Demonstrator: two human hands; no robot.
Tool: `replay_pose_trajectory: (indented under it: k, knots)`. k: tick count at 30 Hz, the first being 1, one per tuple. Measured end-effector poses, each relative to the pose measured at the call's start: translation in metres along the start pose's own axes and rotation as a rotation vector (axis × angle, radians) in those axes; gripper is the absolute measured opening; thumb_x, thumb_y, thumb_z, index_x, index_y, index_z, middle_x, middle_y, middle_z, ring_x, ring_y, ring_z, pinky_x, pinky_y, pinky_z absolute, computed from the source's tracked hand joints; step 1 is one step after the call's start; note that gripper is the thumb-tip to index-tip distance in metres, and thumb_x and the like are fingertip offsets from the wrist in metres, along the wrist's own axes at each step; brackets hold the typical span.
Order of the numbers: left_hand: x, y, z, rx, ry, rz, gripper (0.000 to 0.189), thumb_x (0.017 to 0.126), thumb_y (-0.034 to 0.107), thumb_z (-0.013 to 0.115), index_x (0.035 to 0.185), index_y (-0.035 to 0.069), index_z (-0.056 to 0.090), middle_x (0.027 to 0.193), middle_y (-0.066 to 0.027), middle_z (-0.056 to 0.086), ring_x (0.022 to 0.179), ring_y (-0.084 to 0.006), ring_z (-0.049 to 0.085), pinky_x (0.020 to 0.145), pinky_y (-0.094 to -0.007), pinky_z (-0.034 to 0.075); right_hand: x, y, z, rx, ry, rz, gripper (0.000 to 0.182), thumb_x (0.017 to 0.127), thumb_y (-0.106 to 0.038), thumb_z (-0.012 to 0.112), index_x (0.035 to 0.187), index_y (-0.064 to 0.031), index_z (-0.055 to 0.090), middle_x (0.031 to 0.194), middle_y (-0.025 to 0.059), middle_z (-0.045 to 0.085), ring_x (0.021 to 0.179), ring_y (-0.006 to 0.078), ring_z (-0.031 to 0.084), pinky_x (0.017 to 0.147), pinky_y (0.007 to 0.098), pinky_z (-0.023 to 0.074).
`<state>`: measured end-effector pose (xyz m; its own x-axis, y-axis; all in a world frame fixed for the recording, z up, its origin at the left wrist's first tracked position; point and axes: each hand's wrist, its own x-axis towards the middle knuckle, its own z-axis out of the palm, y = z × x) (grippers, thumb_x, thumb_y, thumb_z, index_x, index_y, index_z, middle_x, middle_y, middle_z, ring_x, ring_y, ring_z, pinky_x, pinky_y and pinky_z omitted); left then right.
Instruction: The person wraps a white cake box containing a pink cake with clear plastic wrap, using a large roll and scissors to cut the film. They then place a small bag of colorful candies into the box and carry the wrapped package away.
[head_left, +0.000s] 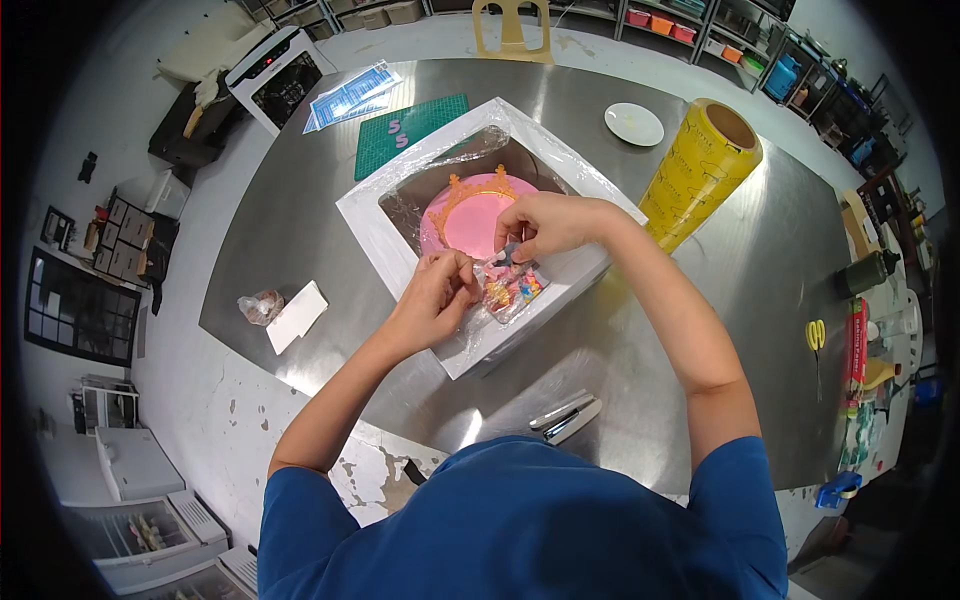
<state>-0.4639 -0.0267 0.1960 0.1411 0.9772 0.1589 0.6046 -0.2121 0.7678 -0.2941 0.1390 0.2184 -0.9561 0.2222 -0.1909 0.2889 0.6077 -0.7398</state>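
Observation:
A white cake box (551, 155) with a clear film window stands before me on the steel table. Inside sits a round pink cake (480, 229) with a gold crown topper (444, 217) on it. On the near rim of the box lies a clear plastic bag (501, 300) of small colourful figures. My left hand (441, 296) pinches the bag's left edge, its fingertips partly hidden. With its fingers pointing down, my right hand (551, 225) grips a small dark-and-pale figure (504, 256) at the top of the bag.
Right of the box stands a large yellow roll of cling film (697, 169), near a white plate (634, 124). A stapler (568, 416) lies close to my body. Beyond are a green cutting mat (375, 154) and printed sheets (352, 97). Yellow-handled scissors (815, 335) lie far right.

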Motion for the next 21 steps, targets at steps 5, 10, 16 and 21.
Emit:
replay_pose_trajectory:
  k: [5, 10, 16, 21]
  knots:
    - [0.002, 0.005, -0.001, 0.029, -0.015, 0.018, 0.014, 0.077, -0.003, 0.05, 0.082, 0.006, 0.04, 0.078, -0.0049, 0.055, 0.081, -0.0198, 0.046, 0.073, -0.0308, 0.038, 0.006, -0.004, 0.005, 0.012, 0.003, 0.053, 0.017, 0.077, -0.008, 0.064, 0.093, -0.0021, 0.063, 0.073, 0.0057, 0.061, 0.064, 0.0132, 0.056, 0.062, 0.0269, 0.0461]
    - [0.001, -0.001, -0.001, 0.088, -0.003, 0.165, 0.017, 0.076, -0.006, 0.05, 0.082, 0.005, 0.039, 0.081, -0.007, 0.055, 0.079, -0.0207, 0.048, 0.071, -0.0305, 0.041, 0.006, -0.001, -0.001, 0.239, 0.022, 0.188, 0.014, 0.078, -0.008, 0.062, 0.091, -0.0013, 0.063, 0.071, 0.004, 0.061, 0.06, 0.0102, 0.055, 0.056, 0.0252, 0.0454]
    - [0.008, -0.017, -0.008, -0.104, -0.198, 0.179, 0.018, 0.078, -0.01, 0.049, 0.084, 0.003, 0.04, 0.081, -0.0086, 0.054, 0.075, -0.0195, 0.053, 0.067, -0.0293, 0.044, 0.009, 0.001, -0.001, 0.214, 0.039, 0.203, 0.013, 0.075, -0.006, 0.064, 0.087, -0.0013, 0.064, 0.072, 0.0045, 0.061, 0.057, 0.0105, 0.055, 0.052, 0.0251, 0.0464]
    - [0.022, 0.001, -0.029, -0.135, -0.401, 0.097, 0.017, 0.076, -0.007, 0.05, 0.088, 0.002, 0.043, 0.073, -0.0102, 0.053, 0.072, -0.0225, 0.056, 0.065, -0.0325, 0.045, 0.008, -0.004, -0.005, 0.159, 0.01, 0.284, 0.014, 0.078, -0.008, 0.063, 0.09, -0.0012, 0.062, 0.069, 0.0022, 0.059, 0.059, 0.0078, 0.054, 0.055, 0.023, 0.0463]
